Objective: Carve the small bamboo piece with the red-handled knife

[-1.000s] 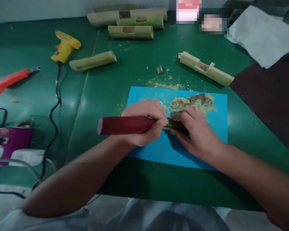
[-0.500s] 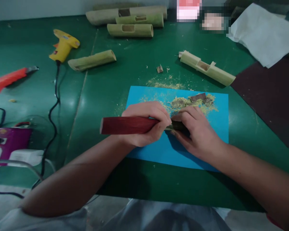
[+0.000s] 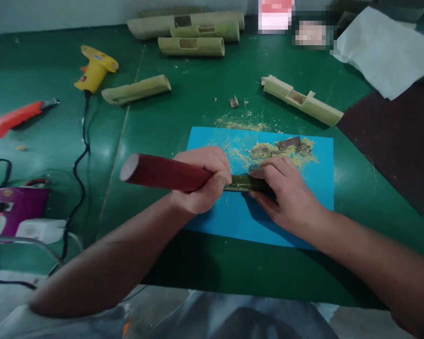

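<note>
We grip the red handle (image 3: 166, 173) in our left hand (image 3: 210, 195), its far end hidden, and clamp the dark green bamboo piece (image 3: 240, 182) in our right hand (image 3: 291, 193), over the blue sheet (image 3: 215, 221). Short, braced strokes seem safest, since the right hand lies in the handle's line. Green table (image 3: 268, 273) between sheet and near edge gives us elbow room.

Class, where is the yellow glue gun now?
At the head view's upper left, the glue gun lies on the green table, beside the left end of a bamboo tube.
</note>
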Demonstrator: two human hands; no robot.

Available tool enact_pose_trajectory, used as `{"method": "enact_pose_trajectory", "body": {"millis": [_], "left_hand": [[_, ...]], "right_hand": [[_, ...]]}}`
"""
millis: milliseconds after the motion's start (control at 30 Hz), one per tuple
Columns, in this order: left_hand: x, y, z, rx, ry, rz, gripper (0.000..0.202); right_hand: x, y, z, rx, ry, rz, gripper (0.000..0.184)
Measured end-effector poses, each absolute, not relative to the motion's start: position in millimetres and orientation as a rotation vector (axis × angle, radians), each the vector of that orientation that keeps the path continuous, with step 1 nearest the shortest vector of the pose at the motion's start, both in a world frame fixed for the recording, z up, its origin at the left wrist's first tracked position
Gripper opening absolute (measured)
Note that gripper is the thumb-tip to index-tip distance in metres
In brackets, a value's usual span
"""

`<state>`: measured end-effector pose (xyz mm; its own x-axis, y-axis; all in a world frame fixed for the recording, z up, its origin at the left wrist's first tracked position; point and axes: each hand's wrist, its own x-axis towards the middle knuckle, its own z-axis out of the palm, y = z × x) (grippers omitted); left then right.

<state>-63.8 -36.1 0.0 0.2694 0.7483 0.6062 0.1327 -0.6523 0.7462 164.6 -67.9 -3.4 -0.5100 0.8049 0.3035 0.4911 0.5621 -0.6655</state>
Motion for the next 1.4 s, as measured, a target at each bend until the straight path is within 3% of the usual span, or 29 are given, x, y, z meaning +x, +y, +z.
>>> {"method": "enact_pose_trajectory", "body": {"millis": [167,433,700,1400], "left_hand": [[-56.2,-35.0,3.8,1.903,0.742,1.496,0.031],[-56.4,-31.0,18.3,2.072,0.69,1.206,0.033],[-56.7,-31.5,18.6,2.068,0.614,1.158,0.021],[-57.7,-28.9,17.9,2.061,0.528,1.089,0.014]], "right_hand": [[165.6,-67.5,-4.3,-1.043,-2.196,0.682,0.009],[166.2,-66.8,-7.0,-1.012,-2.183,0.676,0.007],[165.9,-66.2,-6.8,-1.013,-2.182,0.688,0.005],[164.3,-66.8,-7.9,-0.997,-2.179,0.652,0.006]]}}
